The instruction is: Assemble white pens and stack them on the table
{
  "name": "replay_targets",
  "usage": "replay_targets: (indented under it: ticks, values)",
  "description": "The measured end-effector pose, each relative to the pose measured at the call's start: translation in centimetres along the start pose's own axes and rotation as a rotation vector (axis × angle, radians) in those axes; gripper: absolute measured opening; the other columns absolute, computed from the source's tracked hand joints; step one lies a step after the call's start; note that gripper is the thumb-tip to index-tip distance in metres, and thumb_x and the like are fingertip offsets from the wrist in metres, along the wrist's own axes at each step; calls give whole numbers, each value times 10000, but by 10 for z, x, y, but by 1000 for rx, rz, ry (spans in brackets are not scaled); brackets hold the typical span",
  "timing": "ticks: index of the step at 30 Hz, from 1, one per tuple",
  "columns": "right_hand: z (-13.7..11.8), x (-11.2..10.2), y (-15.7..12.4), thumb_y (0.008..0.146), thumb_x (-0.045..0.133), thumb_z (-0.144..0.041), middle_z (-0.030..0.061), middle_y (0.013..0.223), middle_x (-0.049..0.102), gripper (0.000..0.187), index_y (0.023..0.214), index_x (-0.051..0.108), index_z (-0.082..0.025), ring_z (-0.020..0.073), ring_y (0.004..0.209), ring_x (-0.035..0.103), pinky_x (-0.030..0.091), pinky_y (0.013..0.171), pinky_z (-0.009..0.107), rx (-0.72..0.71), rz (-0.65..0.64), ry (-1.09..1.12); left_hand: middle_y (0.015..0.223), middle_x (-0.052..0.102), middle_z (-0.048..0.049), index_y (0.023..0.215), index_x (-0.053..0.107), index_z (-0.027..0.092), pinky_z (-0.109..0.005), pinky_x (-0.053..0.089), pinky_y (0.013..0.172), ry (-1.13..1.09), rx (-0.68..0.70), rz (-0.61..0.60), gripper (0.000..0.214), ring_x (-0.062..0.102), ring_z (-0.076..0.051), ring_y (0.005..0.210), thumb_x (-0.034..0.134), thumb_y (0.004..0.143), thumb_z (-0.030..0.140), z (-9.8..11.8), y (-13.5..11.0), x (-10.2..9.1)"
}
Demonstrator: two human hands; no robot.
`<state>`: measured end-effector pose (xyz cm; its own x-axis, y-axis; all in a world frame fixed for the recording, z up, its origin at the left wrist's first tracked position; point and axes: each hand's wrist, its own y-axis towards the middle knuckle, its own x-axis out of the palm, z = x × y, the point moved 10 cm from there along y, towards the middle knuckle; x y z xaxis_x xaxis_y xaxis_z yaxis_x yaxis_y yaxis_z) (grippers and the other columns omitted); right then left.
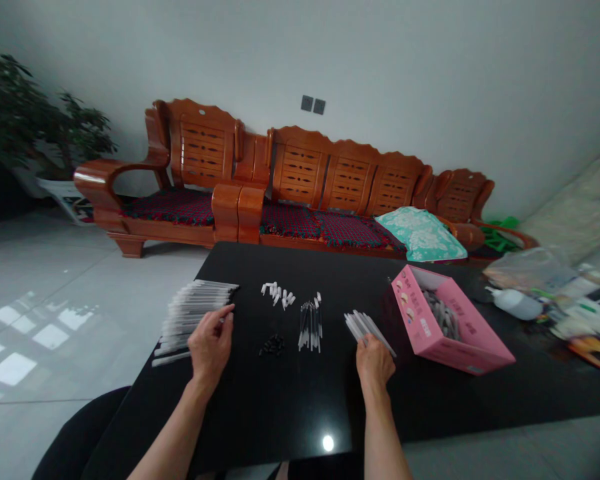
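On the black table lie pen parts in groups. My left hand rests at the right edge of a row of white pen barrels, fingers curled on one barrel. My right hand is closed on the near end of a small bunch of white tubes. Between my hands lie a bundle of thin refills, a scatter of white caps and a little heap of black small parts.
A pink cardboard box holding grey parts stands right of my right hand. Further right are a white bottle, a clear plastic bag and packets. A wooden sofa and a potted plant stand behind.
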<state>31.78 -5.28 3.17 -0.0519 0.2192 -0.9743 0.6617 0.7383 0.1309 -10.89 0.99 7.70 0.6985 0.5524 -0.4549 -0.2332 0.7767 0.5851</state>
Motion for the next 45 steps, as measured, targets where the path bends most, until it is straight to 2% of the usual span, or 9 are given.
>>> replay_targets:
  ticks: [3,5,11,14,18,21,24,41,45]
  values:
    - [-2,3,0,871,545,-261,153,891,723,212,1004,680,-167,315,823,689,491,635,367,-12,-37,-35,841,661,-42,1020,686,204,-254,440,679,-74,82,-136,254,588,-158,668,483,895,290,13,-16,31]
    - [-5,3,-1,860,561,-257,152,888,723,200,990,684,-167,321,829,690,497,634,372,-30,-39,-42,843,665,-44,1013,687,208,-252,444,680,-98,95,-170,251,593,-161,671,479,894,281,13,-22,39]
    - [-12,3,-3,849,573,-276,137,899,731,178,942,703,-198,303,850,694,511,661,359,-47,-67,-63,818,661,-34,987,692,210,-249,441,660,-72,65,-168,235,582,-158,643,492,877,266,-1,-24,34]
    - [-11,-4,-1,857,565,-351,151,918,727,285,1057,675,-182,315,855,690,509,672,383,-35,-41,-35,800,654,-29,983,690,211,-248,439,655,-50,49,-172,234,576,-155,631,488,887,276,-5,-24,33]
    - [4,-17,14,928,413,-386,183,944,715,373,1085,660,-154,311,858,689,501,673,389,39,9,-26,811,657,-31,986,686,214,-249,442,659,-55,53,-173,232,586,-159,645,488,892,290,-6,-25,34]
    - [25,-11,28,928,395,-395,212,989,702,408,1027,684,-125,324,909,684,498,693,389,143,-89,-42,794,654,-27,981,687,215,-250,446,656,-56,54,-169,233,586,-158,632,488,892,298,-7,-25,34]
    - [33,-3,36,919,406,-433,224,1028,693,441,995,698,-112,336,958,672,496,722,395,154,-169,-59,783,650,-23,983,688,217,-250,448,651,-60,49,-171,233,579,-152,619,490,889,295,-9,-25,35]
    - [-25,11,-2,910,453,-397,176,914,716,339,865,674,-144,307,851,695,488,661,367,-17,-88,-46,781,648,-26,969,689,214,-254,445,660,-73,52,-178,227,581,-159,630,490,886,286,-7,-25,35]
    - [-34,6,-9,910,460,-393,166,900,718,317,901,661,-149,288,830,698,480,640,341,-40,-67,-51,788,648,-25,970,685,207,-251,447,664,-73,58,-182,221,584,-157,643,493,885,277,-7,-25,35]
